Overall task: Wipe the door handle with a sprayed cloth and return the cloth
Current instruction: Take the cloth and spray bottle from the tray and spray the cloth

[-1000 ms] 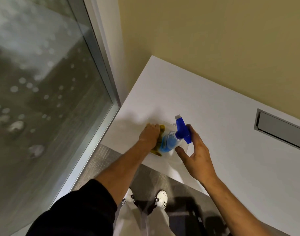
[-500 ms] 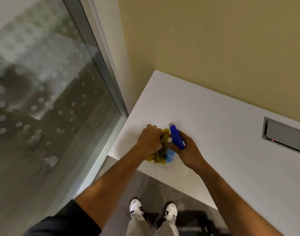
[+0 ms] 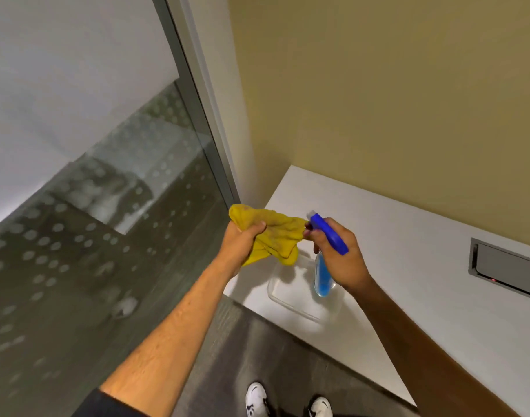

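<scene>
A: What filled the left of the frame?

B: A glass panel (image 3: 77,206) with a frosted band above and a pattern of pale dots below, its grey frame running diagonally toward the centre.

A: And the hands?

B: Just left of centre, the left hand (image 3: 242,245) was clenched around a bunched yellow cloth (image 3: 275,236), held up in the air above the near corner of the white counter (image 3: 408,251). The cloth spread rightward until it nearly met the nozzle of the spray bottle (image 3: 327,257).

A: Who held the bottle?

B: The right hand (image 3: 340,257), right of centre, was wrapped around the neck under the blue trigger head, nozzle pointing left at the cloth. Blue liquid showed in the lower body.

A: Anything beneath?

B: A clear plastic tray (image 3: 302,305) sat on the counter below both hands; the bottle's base hung over it, though whether they touched I could not tell.

A: Further right?

B: A recessed grey slot (image 3: 504,269) in the countertop at the right edge. White shoes (image 3: 257,398) appeared at the bottom centre.
</scene>
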### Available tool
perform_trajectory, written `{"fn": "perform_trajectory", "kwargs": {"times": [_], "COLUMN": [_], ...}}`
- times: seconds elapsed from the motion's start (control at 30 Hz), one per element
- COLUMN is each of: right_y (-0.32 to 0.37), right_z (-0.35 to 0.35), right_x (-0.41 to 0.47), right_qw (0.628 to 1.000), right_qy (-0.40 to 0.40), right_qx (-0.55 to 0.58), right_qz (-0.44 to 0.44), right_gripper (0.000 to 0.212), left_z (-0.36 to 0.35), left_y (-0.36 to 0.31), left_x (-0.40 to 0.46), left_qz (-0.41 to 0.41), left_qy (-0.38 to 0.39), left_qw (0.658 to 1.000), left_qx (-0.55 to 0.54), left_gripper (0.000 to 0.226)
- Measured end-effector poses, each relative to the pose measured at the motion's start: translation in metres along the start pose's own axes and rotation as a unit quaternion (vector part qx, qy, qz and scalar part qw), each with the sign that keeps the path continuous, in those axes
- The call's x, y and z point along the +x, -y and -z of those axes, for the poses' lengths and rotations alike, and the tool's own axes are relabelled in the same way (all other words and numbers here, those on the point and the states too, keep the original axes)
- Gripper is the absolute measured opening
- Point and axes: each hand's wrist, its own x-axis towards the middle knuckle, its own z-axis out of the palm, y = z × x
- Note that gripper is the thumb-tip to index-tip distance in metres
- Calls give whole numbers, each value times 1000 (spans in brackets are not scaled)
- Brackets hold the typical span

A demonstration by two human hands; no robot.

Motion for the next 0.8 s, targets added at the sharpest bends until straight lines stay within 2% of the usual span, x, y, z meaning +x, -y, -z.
{"fn": "perform_trajectory", "kwargs": {"times": [0.1, 0.17, 0.23, 0.4, 0.53, 0.7, 0.8], "right_y": [31, 50, 63, 86, 92, 97, 104], "right_z": [-6, -12, -17, -17, -9, -1, -1], "right_x": [-10, -19, -26, -40, -46, -50, -49], "right_qw": [1000, 1000, 1000, 999, 998, 1000, 1000], "right_qy": [13, 1, -3, 29, 46, -12, -2], "right_qx": [-15, -13, -18, -24, -36, -18, -12], "right_qz": [8, 13, 16, 17, 11, 11, 17], "right_gripper": [5, 12, 25, 30, 36, 38, 31], "left_z": [-7, -11, -14, -15, -11, -3, -1], "left_y": [-32, -47, -58, -81, -94, -97, -96], "left_x": [-23, -36, -49, -76, -90, -104, -111], "left_qz": [-22, -25, -21, -39, -67, -75, -72], "left_qy": [4, -5, -15, -36, -70, -94, -101], "left_qw": [996, 994, 994, 993, 989, 989, 989], "left_qx": [-84, -107, -109, -109, -108, -86, -77], "left_gripper": [17, 32, 44, 31, 31, 40, 39]}}
